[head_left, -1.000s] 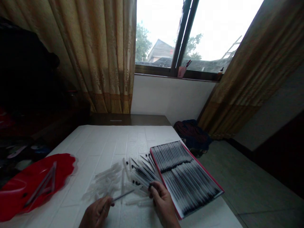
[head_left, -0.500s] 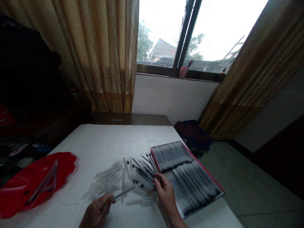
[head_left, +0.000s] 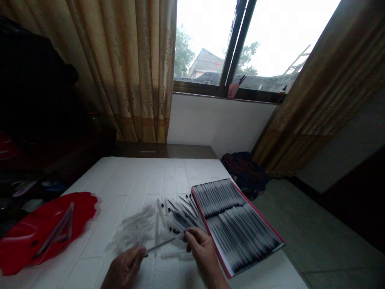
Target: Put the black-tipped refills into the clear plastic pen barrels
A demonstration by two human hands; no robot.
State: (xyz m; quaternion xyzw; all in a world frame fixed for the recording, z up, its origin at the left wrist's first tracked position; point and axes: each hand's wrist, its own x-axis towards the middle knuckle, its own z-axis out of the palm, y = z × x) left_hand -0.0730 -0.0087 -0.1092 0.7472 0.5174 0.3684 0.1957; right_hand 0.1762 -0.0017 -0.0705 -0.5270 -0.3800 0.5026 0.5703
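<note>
My left hand is closed around the near end of a slim pen, which slants up to the right. At its far end the fingers of my right hand are pinched together; a dark tip shows there, and any small part between them is hidden. Beneath and beyond the hands lie loose clear pen barrels, dark pointed pen refills and several small black plugs. Close by my right hand is a red-edged box holding two rows of clear, black-ended pens.
A red scalloped tray with a few clear barrels in it sits at the table's left. The white brick-patterned table ends on the right above a tiled floor. Dark folded cloth lies beyond the far right corner.
My right hand has moved left and slightly down, away from the refills and box edge, to the pen's far end. My left hand has barely moved and still holds the pen.
</note>
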